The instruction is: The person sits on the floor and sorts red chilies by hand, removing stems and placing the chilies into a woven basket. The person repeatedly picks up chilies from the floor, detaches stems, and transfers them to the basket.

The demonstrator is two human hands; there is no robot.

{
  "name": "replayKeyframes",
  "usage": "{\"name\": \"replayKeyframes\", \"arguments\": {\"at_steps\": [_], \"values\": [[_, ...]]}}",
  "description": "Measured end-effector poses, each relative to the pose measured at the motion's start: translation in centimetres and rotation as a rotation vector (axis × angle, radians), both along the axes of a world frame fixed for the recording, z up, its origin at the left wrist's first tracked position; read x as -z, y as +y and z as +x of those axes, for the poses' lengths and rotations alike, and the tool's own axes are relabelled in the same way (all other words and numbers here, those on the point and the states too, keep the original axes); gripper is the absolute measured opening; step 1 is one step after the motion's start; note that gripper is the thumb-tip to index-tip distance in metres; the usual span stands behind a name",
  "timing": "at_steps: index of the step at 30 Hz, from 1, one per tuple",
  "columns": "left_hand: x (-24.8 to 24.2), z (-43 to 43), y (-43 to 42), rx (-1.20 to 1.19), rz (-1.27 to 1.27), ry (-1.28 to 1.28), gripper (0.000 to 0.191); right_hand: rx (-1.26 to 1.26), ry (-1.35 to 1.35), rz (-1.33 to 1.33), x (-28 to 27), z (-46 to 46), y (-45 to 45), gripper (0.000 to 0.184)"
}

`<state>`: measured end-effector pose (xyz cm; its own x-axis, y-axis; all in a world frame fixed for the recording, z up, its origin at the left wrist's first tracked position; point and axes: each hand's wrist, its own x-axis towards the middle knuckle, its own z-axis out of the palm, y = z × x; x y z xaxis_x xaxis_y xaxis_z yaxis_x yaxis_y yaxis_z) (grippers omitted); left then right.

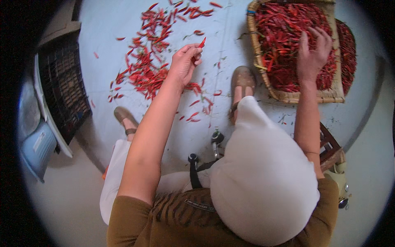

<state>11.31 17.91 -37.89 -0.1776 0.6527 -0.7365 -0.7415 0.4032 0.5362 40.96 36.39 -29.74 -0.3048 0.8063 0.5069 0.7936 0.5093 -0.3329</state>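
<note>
A single red chili pepper (202, 42) is pinched between the thumb and fingers of my left hand (187, 61), its tip pointing up and away. Beneath and beyond that hand, loose red chilies (148, 77) lie scattered over a pale sheet (101, 71) on the floor. My right hand (314, 52) is over a woven bamboo basket (256, 46) heaped with red chilies (284, 37). Its fingers are spread, and I see nothing held in them. Whether the fingertips touch the heap I cannot tell.
My shoes (243, 77) rest on the sheet, one close to the basket. More chilies (347, 58) are heaped to the basket's right. A dark plastic crate (63, 83) and a blue plastic container (38, 148) stand at left. A wooden stool (331, 148) is by my right elbow.
</note>
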Motion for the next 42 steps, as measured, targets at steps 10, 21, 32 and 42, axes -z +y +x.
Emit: {"name": "replayKeyframes", "arguments": {"at_steps": [10,21,32,42], "values": [[-7.9,10.4,10.4,0.356,0.435,0.545,0.054,0.172,0.114,0.007,0.6,0.0,-4.3,0.028],[2.7,-1.9,-2.8,0.57,-0.108,0.927,0.02,-0.679,-0.035,-0.506,11.7,-16.5,-4.6,0.02],[3.2,-11.4,-16.7,0.23,-0.443,1.436,0.03,-0.671,-0.432,-0.55,14.9,-19.1,-5.8,0.018],[2.5,-7.2,-17.1,0.727,-0.341,1.634,0.069,-0.329,0.041,-0.542,5.6,-11.1,-5.5,0.024]]}}
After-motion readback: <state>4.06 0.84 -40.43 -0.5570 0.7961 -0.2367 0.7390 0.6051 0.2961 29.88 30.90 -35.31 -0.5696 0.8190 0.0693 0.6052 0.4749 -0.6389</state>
